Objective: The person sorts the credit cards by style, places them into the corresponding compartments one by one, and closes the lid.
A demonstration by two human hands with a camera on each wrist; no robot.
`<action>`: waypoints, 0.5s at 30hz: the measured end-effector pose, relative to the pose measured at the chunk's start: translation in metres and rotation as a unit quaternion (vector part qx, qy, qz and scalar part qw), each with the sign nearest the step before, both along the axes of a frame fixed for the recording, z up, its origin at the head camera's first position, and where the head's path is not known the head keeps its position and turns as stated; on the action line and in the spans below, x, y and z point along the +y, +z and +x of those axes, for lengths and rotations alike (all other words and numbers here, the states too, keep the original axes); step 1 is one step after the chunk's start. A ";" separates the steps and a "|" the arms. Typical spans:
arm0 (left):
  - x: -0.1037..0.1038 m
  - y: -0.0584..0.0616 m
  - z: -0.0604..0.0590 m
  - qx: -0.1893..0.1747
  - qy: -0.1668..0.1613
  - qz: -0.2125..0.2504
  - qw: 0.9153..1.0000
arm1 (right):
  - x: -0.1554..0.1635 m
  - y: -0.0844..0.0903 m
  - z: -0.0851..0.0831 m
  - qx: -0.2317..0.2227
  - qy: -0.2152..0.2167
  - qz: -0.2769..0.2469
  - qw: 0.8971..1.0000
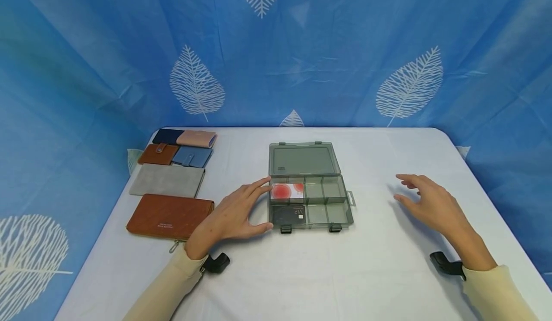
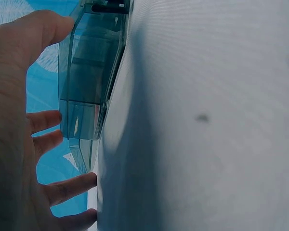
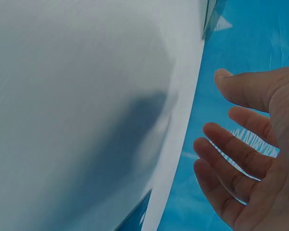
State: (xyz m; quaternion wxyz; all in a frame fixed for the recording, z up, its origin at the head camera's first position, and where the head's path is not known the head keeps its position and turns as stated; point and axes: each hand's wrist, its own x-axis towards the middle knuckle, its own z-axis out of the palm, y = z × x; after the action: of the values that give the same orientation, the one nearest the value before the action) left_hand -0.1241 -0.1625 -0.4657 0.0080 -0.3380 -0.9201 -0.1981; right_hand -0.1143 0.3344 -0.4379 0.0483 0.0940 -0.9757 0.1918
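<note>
A clear grey compartment box (image 1: 311, 201) sits mid-table with its lid (image 1: 303, 158) laid open toward 12 o'clock. Its left cells hold a red-spotted card (image 1: 287, 191) and a dark card (image 1: 289, 214).

At 9 o'clock of the box, well apart, lie wallets: a large brown wallet (image 1: 169, 216), a grey wallet (image 1: 166, 180), and smaller ones behind them.

The left hand (image 1: 235, 212) is at the box's left end, fingers spread and nearly straight, thumb and forefinger tip touching that end, gripping nothing.

The right hand (image 1: 429, 202) hovers at 3 o'clock, well apart from the box, fingers loosely open and empty above the white table (image 1: 379, 263).
</note>
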 end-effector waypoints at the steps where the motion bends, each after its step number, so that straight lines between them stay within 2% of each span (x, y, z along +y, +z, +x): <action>1: 0.000 0.000 0.000 0.002 0.000 -0.001 1.000 | 0.004 0.000 0.001 -0.006 -0.004 0.001 1.000; 8: 0.001 0.000 -0.001 0.003 -0.002 -0.002 1.000 | 0.028 -0.002 0.010 -0.042 -0.039 0.014 0.998; 15: 0.000 -0.001 0.000 -0.002 0.002 -0.005 1.000 | 0.045 -0.006 0.018 -0.040 -0.059 0.020 0.997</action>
State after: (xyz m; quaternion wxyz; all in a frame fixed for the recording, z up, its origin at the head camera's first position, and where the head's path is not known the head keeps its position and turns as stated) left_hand -0.1244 -0.1624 -0.4666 0.0047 -0.3358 -0.9217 -0.1943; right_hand -0.0967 0.3798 -0.4438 0.0187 0.0294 -0.9843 0.1731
